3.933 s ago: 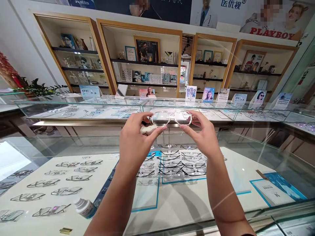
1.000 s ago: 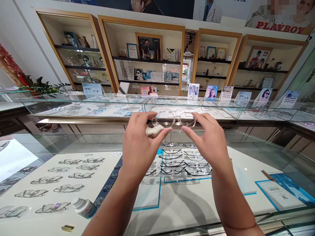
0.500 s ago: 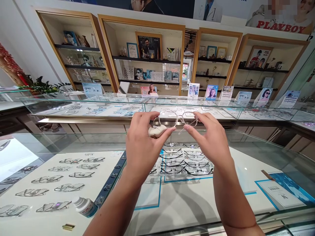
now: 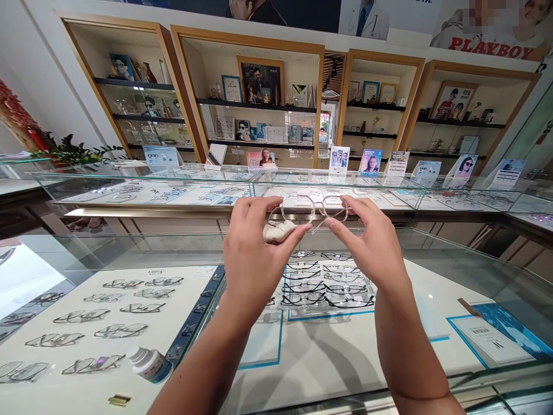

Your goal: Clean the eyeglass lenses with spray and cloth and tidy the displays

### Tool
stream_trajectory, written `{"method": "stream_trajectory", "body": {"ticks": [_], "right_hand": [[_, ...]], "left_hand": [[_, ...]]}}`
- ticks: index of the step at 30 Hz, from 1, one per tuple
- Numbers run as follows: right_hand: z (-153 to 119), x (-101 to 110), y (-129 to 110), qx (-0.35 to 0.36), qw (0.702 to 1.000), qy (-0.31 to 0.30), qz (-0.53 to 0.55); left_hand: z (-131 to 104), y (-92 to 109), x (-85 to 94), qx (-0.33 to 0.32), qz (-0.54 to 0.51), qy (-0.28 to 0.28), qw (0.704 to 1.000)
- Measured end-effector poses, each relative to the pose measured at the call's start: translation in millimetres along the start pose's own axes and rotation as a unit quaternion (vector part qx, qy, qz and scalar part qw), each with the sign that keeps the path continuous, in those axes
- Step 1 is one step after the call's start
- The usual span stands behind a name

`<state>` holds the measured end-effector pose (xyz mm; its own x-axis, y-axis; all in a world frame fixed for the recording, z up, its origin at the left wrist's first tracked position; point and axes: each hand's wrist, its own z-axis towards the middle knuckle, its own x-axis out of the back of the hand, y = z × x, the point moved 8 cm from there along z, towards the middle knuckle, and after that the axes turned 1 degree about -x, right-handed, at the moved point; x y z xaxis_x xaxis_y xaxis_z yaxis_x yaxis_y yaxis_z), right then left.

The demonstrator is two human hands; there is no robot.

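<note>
Between my two hands, above the glass counter, is a pair of clear-framed eyeglasses (image 4: 314,212). My left hand (image 4: 254,248) grips the left end of the frame, and a crumpled off-white cloth (image 4: 279,230) is tucked in its fingers beneath the left lens. My right hand (image 4: 374,242) pinches the right end between thumb and fingers. A thin temple arm slants down behind the right lens, close to my right thumb. The fingertips of both hands are partly hidden by the frame and cloth.
Several dark-framed glasses (image 4: 326,294) lie below my hands in the glass counter (image 4: 432,256). More glasses (image 4: 121,330) lie in rows at left, near a white spray bottle (image 4: 149,364) and a small brass piece (image 4: 120,400). A second glass display counter (image 4: 194,207) stands behind, before wooden shelves (image 4: 259,106).
The eyeglasses have moved very slightly to the right and tilted a little, together with my left hand and the cloth. My right hand keeps almost the same place.
</note>
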<state>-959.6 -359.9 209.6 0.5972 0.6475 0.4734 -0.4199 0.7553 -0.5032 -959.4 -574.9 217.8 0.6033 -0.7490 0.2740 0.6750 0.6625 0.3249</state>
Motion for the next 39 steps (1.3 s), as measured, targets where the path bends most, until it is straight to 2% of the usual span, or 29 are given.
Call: {"method": "stream_trajectory", "body": {"ticks": [9,23,32,36,39], "right_hand": [[-3.0,8.9,-12.3,0.034,0.995,0.093,-0.034],[-4.5,8.8,-16.2,0.052,0.99,0.121,-0.049],[-5.0,9.0,-21.8,0.065,0.99,0.119,-0.028],[-3.5,10.3,-20.9,0.068,0.99,0.122,0.008],[-1.9,14.2,-13.6,0.056,0.987,0.147,0.043]], "left_hand": [[6.0,-19.6,-8.8,0.029,-0.006,-0.039,0.999],[4.5,-23.9,-12.0,0.053,0.0,-0.059,0.997],[5.8,-21.1,-8.4,0.027,-0.001,-0.016,0.999],[6.8,-19.7,-3.4,0.005,0.004,0.034,0.999],[7.2,-20.7,0.2,-0.008,0.011,0.075,0.997]]}}
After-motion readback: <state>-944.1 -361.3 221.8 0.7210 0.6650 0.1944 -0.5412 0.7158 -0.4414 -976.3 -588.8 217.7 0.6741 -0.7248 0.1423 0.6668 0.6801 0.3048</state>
